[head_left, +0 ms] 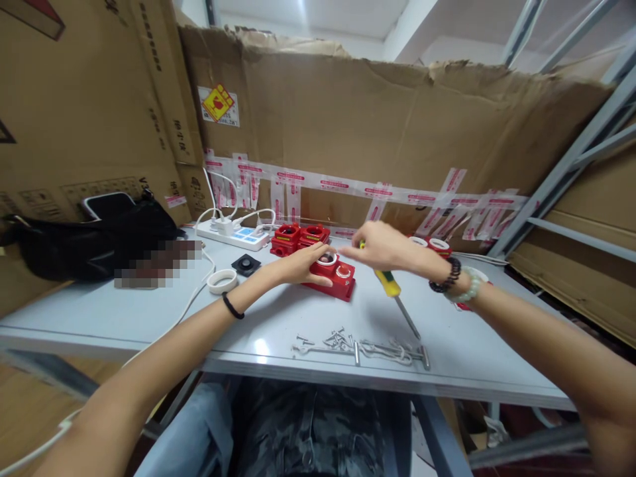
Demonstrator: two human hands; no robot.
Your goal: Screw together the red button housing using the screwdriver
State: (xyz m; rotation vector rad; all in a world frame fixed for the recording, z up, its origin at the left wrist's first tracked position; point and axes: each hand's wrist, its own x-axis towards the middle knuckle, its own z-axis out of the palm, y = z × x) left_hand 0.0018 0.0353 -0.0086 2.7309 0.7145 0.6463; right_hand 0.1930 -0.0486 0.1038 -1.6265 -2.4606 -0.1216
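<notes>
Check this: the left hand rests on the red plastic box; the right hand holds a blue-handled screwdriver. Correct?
No: the head view shows the right hand holding a screwdriver with a yellow and green handle, not blue. The left hand rests on the red plastic box.

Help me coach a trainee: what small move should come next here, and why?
Probably lower the right hand, fingertips pinched, onto the round white-rimmed opening of the red plastic box. The left hand steadies that box, while the yellow-and-green-handled screwdriver sits tucked in the right palm, tip towards the loose silver screws.
</notes>
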